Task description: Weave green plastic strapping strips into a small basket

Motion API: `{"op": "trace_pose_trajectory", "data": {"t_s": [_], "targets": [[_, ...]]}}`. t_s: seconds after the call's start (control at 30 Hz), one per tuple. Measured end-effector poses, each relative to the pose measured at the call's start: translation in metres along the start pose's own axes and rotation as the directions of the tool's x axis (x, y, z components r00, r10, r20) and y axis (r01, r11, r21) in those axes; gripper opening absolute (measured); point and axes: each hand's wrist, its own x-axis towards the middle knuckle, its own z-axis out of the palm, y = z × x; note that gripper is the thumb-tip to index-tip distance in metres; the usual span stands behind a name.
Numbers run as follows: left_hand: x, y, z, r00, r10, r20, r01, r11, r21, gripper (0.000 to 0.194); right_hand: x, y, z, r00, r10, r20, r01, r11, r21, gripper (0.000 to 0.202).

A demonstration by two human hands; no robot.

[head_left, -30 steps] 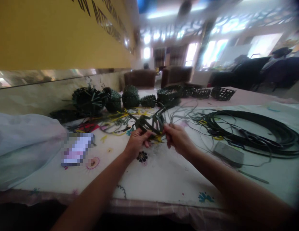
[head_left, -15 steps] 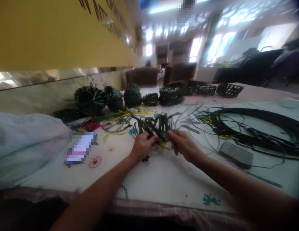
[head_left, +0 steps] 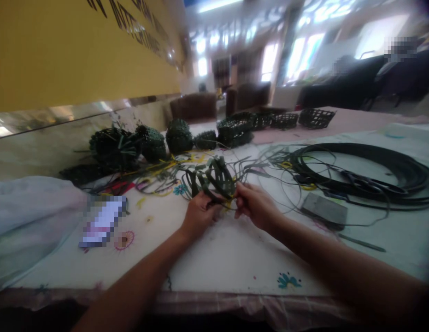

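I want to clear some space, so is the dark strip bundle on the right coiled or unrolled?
Coiled: the strip bundle lies in wide rings on the flowered cloth. Whether it is tied, I cannot tell.

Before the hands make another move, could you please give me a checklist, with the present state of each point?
1. Left hand has hold of the green woven piece: ok, it grips the near side.
2. Right hand is at the piece: ok, fingertips closed at its right edge.
3. Yellow strip is pinched by the right hand: cannot tell, too blurred.
4. Green strips of the piece lie flat: not ok, several loop upward.
5. Coil of dark strapping is apart from both hands: ok, it lies to their right.
6. Grey block is apart from the right hand: ok.
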Motion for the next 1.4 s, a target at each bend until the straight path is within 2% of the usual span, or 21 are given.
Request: {"op": "trace_pose_trajectory", "data": {"t_s": [0.13, 0.27, 0.43, 0.6, 0.7, 0.8, 0.93, 1.1, 1.23, 1.3, 1.4], "targets": [[0.001, 0.002, 0.007, 0.997, -0.027, -0.066, 0.021, 0.996, -0.088, 0.015, 0.001, 0.000, 0.002, 1.000, -0.011, 0.024, 0.010, 0.998, 0.055, 0.031], [0.005, 0.008, 0.004, 0.990, -0.024, -0.142, 0.013, 0.997, -0.081, 0.016, -0.001, -0.003, 0.007, 0.998, -0.055, 0.001, 0.054, 0.993, 0.102, 0.030], [0.008, 0.014, -0.005, 0.998, -0.014, -0.058, 0.011, 0.999, -0.049, 0.019, -0.006, -0.011, 0.011, 0.995, -0.067, -0.080, 0.078, 0.988, 0.134, 0.030], [0.007, 0.021, -0.007, 1.000, 0.006, 0.002, -0.005, 0.987, -0.158, 0.016, -0.009, -0.020, 0.011, 0.990, -0.033, -0.135, 0.055, 0.985, 0.161, 0.029], [0.007, 0.020, -0.007, 0.997, 0.038, 0.065, -0.027, 0.985, -0.173, 0.016, -0.010, -0.023, 0.011, 0.991, 0.000, -0.137, 0.027, 0.981, 0.193, 0.030], [0.007, 0.013, -0.005, 0.993, 0.073, 0.097, -0.062, 0.992, -0.114, 0.021, -0.012, -0.024, 0.012, 0.989, 0.005, -0.145, 0.028, 0.974, 0.223, 0.032], [0.006, 0.005, 0.001, 0.991, 0.134, -0.012, -0.134, 0.991, 0.019, 0.018, -0.014, -0.022, 0.014, 0.991, 0.001, -0.133, 0.033, 0.968, 0.248, 0.034], [0.004, 0.006, 0.001, 0.966, 0.204, -0.159, -0.182, 0.973, 0.145, 0.008, -0.015, -0.018, 0.017, 0.998, -0.029, -0.057, 0.044, 0.959, 0.280, 0.035], [0.004, 0.008, -0.005, 0.960, 0.181, -0.214, -0.148, 0.976, 0.159, 0.007, -0.015, -0.014, 0.016, 0.988, -0.145, 0.058, 0.126, 0.957, 0.260, 0.033], [0.004, 0.007, -0.008, 0.960, 0.155, -0.233, -0.125, 0.983, 0.138, 0.008, -0.016, -0.013, 0.015, 0.974, -0.194, 0.114, 0.168, 0.964, 0.205, 0.027], [0.004, 0.007, -0.009, 0.956, 0.117, -0.268, -0.097, 0.992, 0.086, 0.010, -0.018, -0.011, 0.015, 0.957, -0.241, 0.164, 0.228, 0.969, 0.097, 0.028]]}}
